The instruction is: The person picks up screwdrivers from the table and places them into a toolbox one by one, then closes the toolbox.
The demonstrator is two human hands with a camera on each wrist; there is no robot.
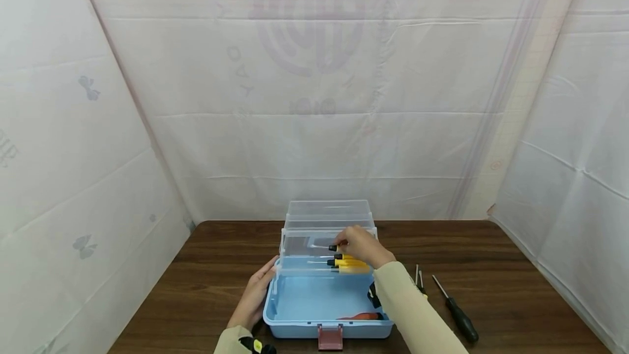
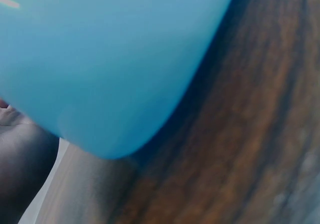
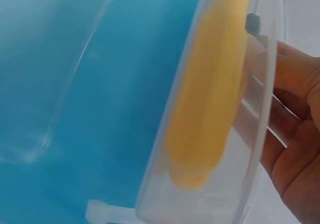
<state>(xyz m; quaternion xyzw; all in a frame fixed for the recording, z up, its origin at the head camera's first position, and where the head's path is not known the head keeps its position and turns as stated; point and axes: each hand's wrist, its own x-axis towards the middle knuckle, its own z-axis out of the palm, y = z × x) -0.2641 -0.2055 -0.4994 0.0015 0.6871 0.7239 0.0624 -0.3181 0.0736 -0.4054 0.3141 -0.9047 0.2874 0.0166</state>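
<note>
A light-blue toolbox (image 1: pixel 290 330) stands with its clear lid (image 1: pixel 329 209) raised and a clear tray (image 1: pixel 301 273) swung up over its rear. My left hand (image 1: pixel 255 291) holds the box's left side near the rear corner. Above the tray, my right hand (image 1: pixel 361 243) pinches a screwdriver (image 1: pixel 333 248) with a black collar, its shaft pointing left; the fingers cover most of its handle. Several yellow-handled screwdrivers (image 1: pixel 351 263) lie side by side in the tray. Through the tray wall, the right wrist view shows a yellow handle (image 3: pixel 207 98) close to the fingers.
A red-handled tool (image 1: pixel 363 316) lies on the box floor by the front wall. Right of the box, a black-handled screwdriver (image 1: pixel 462 318) rests on the wooden table (image 1: pixel 216 266), beside thin shafts (image 1: pixel 419 276) partly hidden by my right sleeve. A pink latch (image 1: pixel 330 337) hangs in front.
</note>
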